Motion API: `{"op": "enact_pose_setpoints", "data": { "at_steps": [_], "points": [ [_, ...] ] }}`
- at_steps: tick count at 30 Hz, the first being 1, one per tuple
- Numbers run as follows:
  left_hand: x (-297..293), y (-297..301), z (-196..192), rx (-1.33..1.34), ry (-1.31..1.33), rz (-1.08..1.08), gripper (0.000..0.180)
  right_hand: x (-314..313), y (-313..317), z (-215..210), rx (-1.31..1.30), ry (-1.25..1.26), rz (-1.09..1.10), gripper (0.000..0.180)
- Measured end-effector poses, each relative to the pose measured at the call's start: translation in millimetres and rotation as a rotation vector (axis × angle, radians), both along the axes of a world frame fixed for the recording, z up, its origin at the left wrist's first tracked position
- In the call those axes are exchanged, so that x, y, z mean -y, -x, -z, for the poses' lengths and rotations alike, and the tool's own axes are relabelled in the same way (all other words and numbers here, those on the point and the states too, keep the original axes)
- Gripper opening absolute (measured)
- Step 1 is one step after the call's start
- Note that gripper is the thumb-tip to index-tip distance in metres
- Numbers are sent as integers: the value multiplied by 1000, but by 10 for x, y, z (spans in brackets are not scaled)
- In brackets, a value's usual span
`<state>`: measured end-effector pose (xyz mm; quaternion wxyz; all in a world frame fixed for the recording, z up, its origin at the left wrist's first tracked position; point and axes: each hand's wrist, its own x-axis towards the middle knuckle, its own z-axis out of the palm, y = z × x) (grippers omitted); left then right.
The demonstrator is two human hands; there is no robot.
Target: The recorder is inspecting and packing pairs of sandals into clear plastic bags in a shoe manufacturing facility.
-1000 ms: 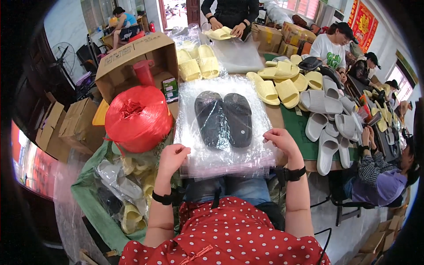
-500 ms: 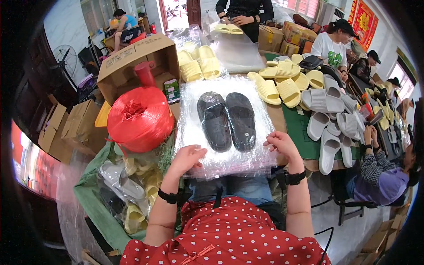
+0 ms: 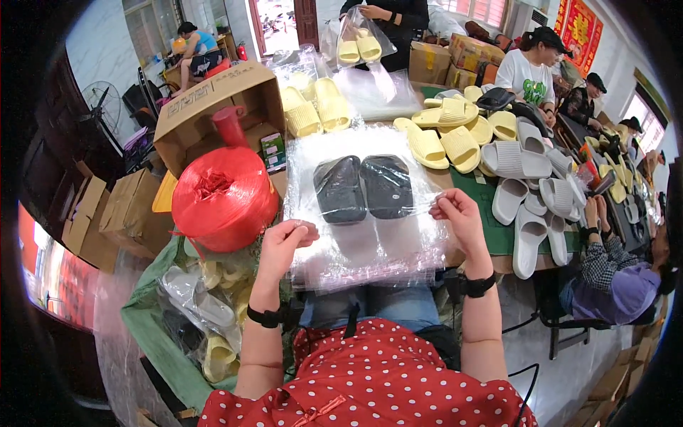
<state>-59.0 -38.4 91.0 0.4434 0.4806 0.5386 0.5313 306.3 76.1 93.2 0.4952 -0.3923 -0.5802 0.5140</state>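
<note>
Two dark slippers (image 3: 364, 186) in a clear bag (image 3: 370, 245) on the counter (image 3: 484, 238); left hand (image 3: 281, 242) and right hand (image 3: 455, 213) pinched shut on its open edge; probably thin, floppy, slippery; best gripped at both corners.

Tabletop (image 3: 498, 238) crowded with slippers and bags.

A stack of clear bags (image 3: 370, 242) lies at the near edge with a black pair (image 3: 363, 186) in a bag on top. Yellow slippers (image 3: 448, 139) lie beyond and to the right, grey-white slippers (image 3: 530, 192) further right on the green mat. More yellow pairs (image 3: 316, 107) sit by the cardboard box (image 3: 213, 107) at the left, just behind the red twine spool (image 3: 224, 196).
</note>
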Motion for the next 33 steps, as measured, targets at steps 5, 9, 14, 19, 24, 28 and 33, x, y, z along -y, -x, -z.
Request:
{"op": "enact_pose_setpoints", "data": {
  "at_steps": [5,9,14,19,24,28,33],
  "points": [
    [-53,-31,56,-385,-469,-82,16,-20,78,74,-127,-250,118,8],
    [-73,34,489,-559,-449,-30,19,27,9,483,62,-249,151,7],
    [0,47,795,-740,-388,97,20,199,-93,915,319,-139,128,8],
    [130,32,344,-792,-184,-9,46,285,-53,635,620,-502,411,18],
    [-69,-323,73,-976,-486,-97,47,388,536,95,559,-732,439,27],
    [-324,-636,302,-1104,-479,-4,54,304,1050,221,596,-805,175,37],
    [-338,-663,721,-1148,-402,-27,59,310,1101,705,1053,-786,171,60]
  ]
}}
